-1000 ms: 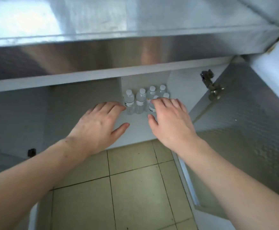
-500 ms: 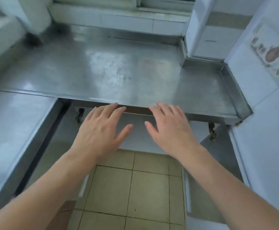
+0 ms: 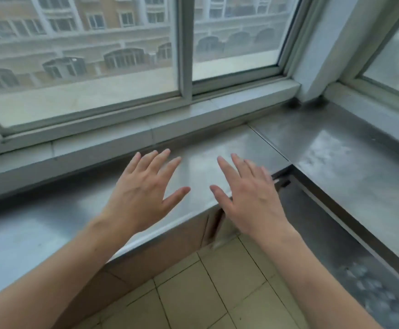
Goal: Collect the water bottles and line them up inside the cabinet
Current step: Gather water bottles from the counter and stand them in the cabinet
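We hold left hand (image 3: 143, 195) and right hand (image 3: 250, 198) flat, fingers spread, both empty, over bare steel surface (image 3: 200, 167) below window (image 3: 184, 51). No water bottles in view; cabinet under surface, interior hidden. We cannot tell bottle direction or nearer hand; hands level, side by side.

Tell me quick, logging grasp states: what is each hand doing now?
Left hand: open, fingers spread, holding nothing.
Right hand: open, fingers spread, holding nothing.
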